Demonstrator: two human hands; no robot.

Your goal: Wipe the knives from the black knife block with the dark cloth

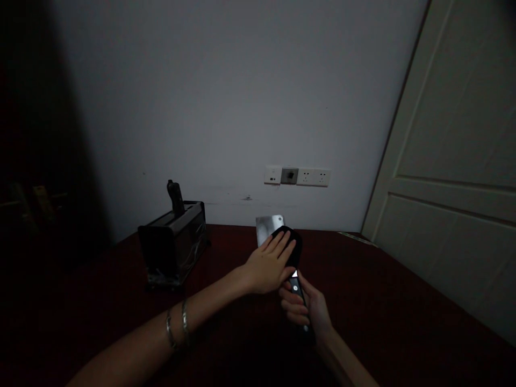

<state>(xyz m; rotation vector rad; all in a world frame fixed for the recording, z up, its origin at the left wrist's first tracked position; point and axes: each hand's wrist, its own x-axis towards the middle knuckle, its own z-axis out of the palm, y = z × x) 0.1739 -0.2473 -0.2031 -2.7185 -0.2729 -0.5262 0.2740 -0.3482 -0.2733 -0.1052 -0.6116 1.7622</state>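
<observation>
A cleaver [266, 226] is held up in front of me, its shiny blade pointing away and its black riveted handle angled down towards me. My right hand [304, 306] is wrapped around that handle. Over the blade, my left hand [268, 263] lies flat with fingers stretched out. Under those fingers is a black piece [297, 248], perhaps a cloth, covering the right part of the blade; its exact kind is too dark to tell. Two bracelets [184, 317] circle my left forearm.
On the dark red table [234, 239], to the left, stands a knife holder [173, 242] with black ends and a see-through side. One black handle [176, 199] sticks up from it. Wall sockets [313, 177] are behind, and a pale panelled door [451, 161] is at right.
</observation>
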